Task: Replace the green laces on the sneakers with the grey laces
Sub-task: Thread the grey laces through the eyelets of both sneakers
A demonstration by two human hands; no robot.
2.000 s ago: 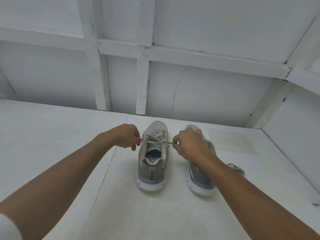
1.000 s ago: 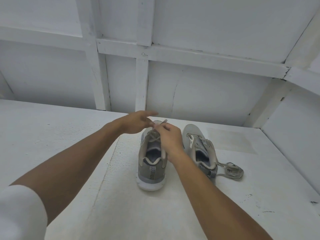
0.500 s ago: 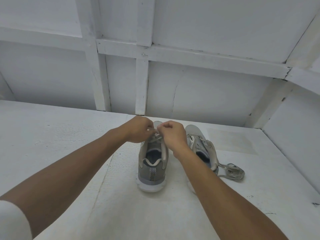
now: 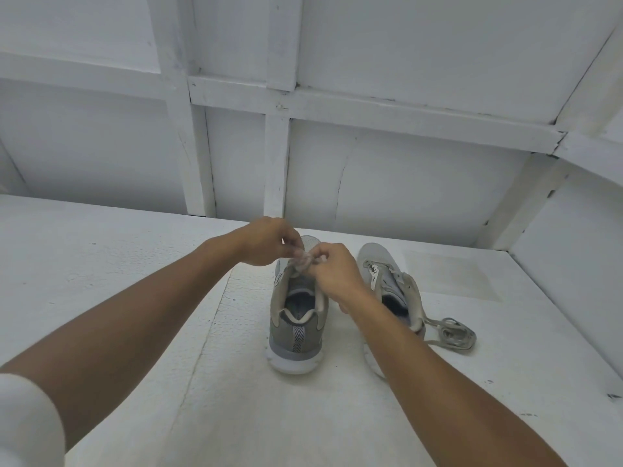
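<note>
While both heels face the person, the left hand (image 4: 266, 242) and right hand (image 4: 333, 274) meet over one sneaker (image 4: 296, 335). Each pinches the pale lace (image 4: 303, 262) just above the tongue, fingers curled tight and working close, most likely so the ends can cross into a knot. The second sneaker (image 4: 384, 274) stands at three o'clock of the first, its lacing too small to judge. At its four o'clock a loose lace (image 4: 453, 335) lies coiled on the counter (image 4: 135, 264), within easy reach.
</note>
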